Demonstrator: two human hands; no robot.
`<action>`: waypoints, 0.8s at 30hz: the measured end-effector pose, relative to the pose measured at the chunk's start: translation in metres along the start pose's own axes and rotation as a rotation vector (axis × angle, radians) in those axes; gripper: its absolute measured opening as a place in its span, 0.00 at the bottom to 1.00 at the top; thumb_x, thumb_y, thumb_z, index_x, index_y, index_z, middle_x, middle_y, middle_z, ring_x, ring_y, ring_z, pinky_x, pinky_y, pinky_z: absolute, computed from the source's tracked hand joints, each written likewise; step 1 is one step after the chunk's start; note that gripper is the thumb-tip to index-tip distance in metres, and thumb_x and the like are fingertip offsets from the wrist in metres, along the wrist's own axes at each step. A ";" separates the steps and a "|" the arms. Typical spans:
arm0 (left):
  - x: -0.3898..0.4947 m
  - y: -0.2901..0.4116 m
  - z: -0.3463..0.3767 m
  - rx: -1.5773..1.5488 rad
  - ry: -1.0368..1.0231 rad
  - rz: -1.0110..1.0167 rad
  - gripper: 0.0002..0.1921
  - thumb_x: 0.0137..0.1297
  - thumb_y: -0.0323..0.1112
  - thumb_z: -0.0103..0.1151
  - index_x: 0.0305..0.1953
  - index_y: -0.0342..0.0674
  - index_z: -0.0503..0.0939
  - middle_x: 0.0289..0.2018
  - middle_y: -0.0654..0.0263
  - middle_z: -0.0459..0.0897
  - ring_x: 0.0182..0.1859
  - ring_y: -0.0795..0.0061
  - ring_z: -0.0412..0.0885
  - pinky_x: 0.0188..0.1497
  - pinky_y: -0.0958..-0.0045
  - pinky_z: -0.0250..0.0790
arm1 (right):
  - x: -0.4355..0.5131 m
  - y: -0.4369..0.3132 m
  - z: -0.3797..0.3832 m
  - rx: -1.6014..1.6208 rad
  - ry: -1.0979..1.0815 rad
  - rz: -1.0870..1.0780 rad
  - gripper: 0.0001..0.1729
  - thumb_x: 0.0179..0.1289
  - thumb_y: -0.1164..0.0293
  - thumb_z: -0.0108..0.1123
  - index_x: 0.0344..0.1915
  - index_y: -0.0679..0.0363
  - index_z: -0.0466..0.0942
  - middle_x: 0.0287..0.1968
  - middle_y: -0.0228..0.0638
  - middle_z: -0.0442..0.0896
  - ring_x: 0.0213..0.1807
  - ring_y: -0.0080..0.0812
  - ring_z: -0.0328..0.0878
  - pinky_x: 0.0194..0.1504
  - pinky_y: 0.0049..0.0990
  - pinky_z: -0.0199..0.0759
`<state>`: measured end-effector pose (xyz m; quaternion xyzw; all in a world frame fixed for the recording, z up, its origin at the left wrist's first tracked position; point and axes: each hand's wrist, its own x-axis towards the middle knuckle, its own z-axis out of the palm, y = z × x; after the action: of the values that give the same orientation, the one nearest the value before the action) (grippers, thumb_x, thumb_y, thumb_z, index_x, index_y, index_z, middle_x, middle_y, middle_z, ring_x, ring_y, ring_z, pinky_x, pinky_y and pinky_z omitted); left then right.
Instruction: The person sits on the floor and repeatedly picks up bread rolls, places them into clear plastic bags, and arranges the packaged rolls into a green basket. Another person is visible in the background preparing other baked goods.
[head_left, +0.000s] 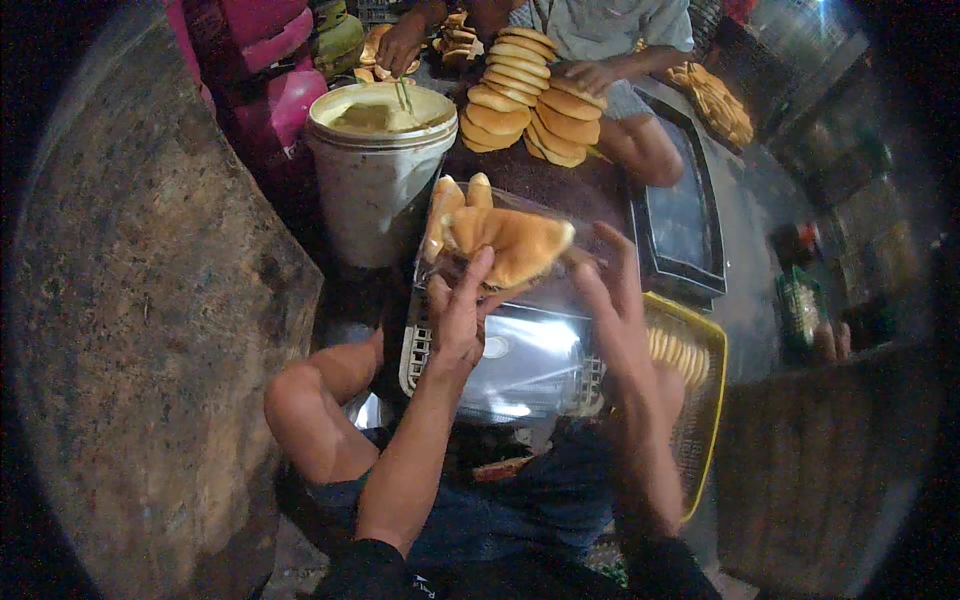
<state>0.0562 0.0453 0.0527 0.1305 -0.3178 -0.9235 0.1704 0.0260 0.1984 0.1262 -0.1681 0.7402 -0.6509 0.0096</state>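
Observation:
My left hand (461, 311) grips a folded, golden-brown flat bread (514, 238), thumb on top. Just beyond it, narrow bread pieces (447, 206) appear to lie under or in clear plastic. To the right of the held bread is my right hand (616, 289), blurred, its fingers apart and no object visible in them. Below both hands, a stack of shiny clear plastic sheets or bags (525, 352) rests on a pale plastic crate (414, 349).
A white bucket (367, 195) of pale paste stands at the far left. Beyond are stacked round breads (499, 109) and a co-worker's hands (589, 76). A yellow-rimmed basket (721, 390) holds bread at right, near a dark-framed tray (679, 202). A wooden surface (165, 315) borders the left.

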 end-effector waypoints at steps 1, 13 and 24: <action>0.001 -0.003 0.002 -0.074 0.008 -0.008 0.34 0.64 0.39 0.65 0.67 0.36 0.61 0.57 0.54 0.75 0.55 0.61 0.81 0.47 0.55 0.84 | -0.003 0.000 0.004 0.107 0.087 -0.062 0.27 0.66 0.67 0.60 0.61 0.63 0.66 0.57 0.47 0.74 0.60 0.34 0.71 0.58 0.32 0.68; -0.001 -0.092 0.054 0.229 -0.106 0.019 0.30 0.66 0.51 0.62 0.64 0.44 0.67 0.53 0.61 0.78 0.55 0.67 0.78 0.56 0.66 0.70 | -0.013 -0.009 -0.078 -1.220 -0.075 -0.533 0.45 0.52 0.65 0.68 0.71 0.49 0.60 0.71 0.45 0.62 0.72 0.50 0.59 0.70 0.58 0.48; 0.026 -0.075 -0.035 1.793 -0.379 -0.831 0.30 0.66 0.59 0.58 0.28 0.31 0.81 0.19 0.60 0.83 0.17 0.76 0.79 0.17 0.74 0.69 | -0.039 0.231 -0.339 -0.210 0.440 0.303 0.34 0.54 0.61 0.72 0.56 0.65 0.71 0.46 0.44 0.82 0.48 0.36 0.81 0.49 0.32 0.74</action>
<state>0.0272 0.0708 -0.0251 0.1620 -0.8468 -0.3352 -0.3798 -0.0709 0.5568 -0.0534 0.0895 0.8045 -0.5827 -0.0716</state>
